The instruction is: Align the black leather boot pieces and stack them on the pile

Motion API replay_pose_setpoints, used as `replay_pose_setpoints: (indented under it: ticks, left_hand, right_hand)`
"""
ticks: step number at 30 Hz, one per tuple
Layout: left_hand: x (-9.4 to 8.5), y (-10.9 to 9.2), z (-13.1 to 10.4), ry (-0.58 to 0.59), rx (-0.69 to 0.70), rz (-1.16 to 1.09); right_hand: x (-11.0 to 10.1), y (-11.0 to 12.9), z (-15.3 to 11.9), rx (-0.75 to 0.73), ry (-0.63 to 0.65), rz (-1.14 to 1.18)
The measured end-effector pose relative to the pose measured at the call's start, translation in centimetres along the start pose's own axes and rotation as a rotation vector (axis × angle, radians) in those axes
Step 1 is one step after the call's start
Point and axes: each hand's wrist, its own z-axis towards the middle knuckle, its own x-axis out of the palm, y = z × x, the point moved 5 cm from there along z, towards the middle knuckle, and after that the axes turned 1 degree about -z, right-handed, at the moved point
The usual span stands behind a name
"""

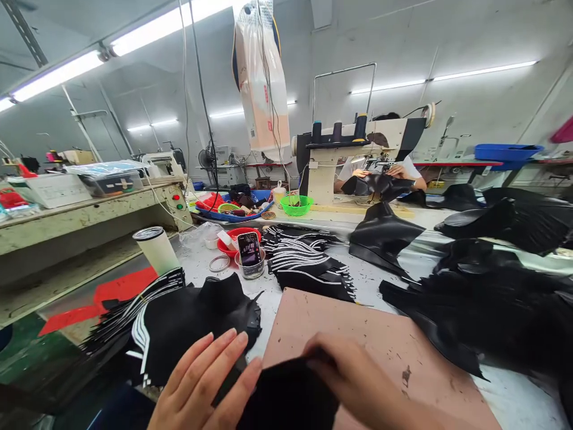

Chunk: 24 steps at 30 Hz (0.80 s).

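My right hand (347, 370) is closed on the upper edge of a black leather-like piece (290, 397), with fingertips curled out of sight behind it. My left hand (203, 382) has its fingers stretched out, and its thumb lies along the left edge of the same piece. Behind the left hand lies a stack of black pieces (188, 322), some edged with white strips. Under and beyond the right hand is a pinkish board (380, 334) with dark marks.
Black pieces with white strips (308, 263) lie beyond the board, and a heap of black pieces (492, 304) fills the right. A phone (249, 249) leans in a clear container near a white tumbler (156, 251). Across the table a person works at a sewing machine (324, 173).
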Motion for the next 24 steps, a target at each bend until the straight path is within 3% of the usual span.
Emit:
replay_pose_setpoints:
  ticks: [2, 4, 6, 8, 10, 11, 13, 14, 17, 19, 21, 24]
  left_hand:
    - [2.4, -0.8, -1.7, 0.052, -0.015, -0.023]
    - [5.8, -2.3, -3.8, 0.2, 0.003, -0.103]
    - [9.3, -3.9, -5.9, 0.378, -0.066, -0.247]
    - [12.1, -4.9, -7.5, 0.519, -0.241, -0.389]
    - [13.6, -5.4, -8.2, 0.578, -0.378, -0.461]
    - [14.0, -5.4, -8.3, 0.585, -0.432, -0.473]
    - [14.3, -4.8, -8.1, 0.587, -0.547, -0.481]
    - [14.5, -4.3, -7.9, 0.59, -0.618, -0.486]
    - [14.8, -2.8, -7.2, 0.614, -0.797, -0.529]
    - [14.9, -2.3, -6.5, 0.644, -0.873, -0.583]
    - [15.0, -2.1, -5.8, 0.673, -0.924, -0.634]
    - [15.1, -2.1, -5.0, 0.687, -0.967, -0.674]
  right_hand:
    - [-3.0, -3.1, 0.9, 0.114, 0.06, -0.157]
    - [-5.8, -6.9, 1.7, 0.235, 0.119, -0.299]
    - [-7.8, -10.1, 2.1, 0.333, 0.114, -0.367]
    - [-8.6, -12.1, 1.9, 0.425, 0.045, -0.427]
    - [-8.2, -12.4, 0.8, 0.456, -0.145, -0.512]
    - [-7.5, -11.7, 0.1, 0.403, -0.291, -0.553]
    - [-4.6, -9.3, -1.8, 0.153, -0.58, -0.608]
    - [-2.3, -8.0, -2.7, -0.018, -0.602, -0.612]
    - [5.5, -5.8, -4.4, -0.395, -0.291, -0.646]
    - [8.7, -5.7, -5.0, -0.517, -0.105, -0.687]
    - [9.8, -6.0, -5.2, -0.537, 0.0, -0.71]
    - [9.3, -6.4, -5.2, -0.505, 0.06, -0.697]
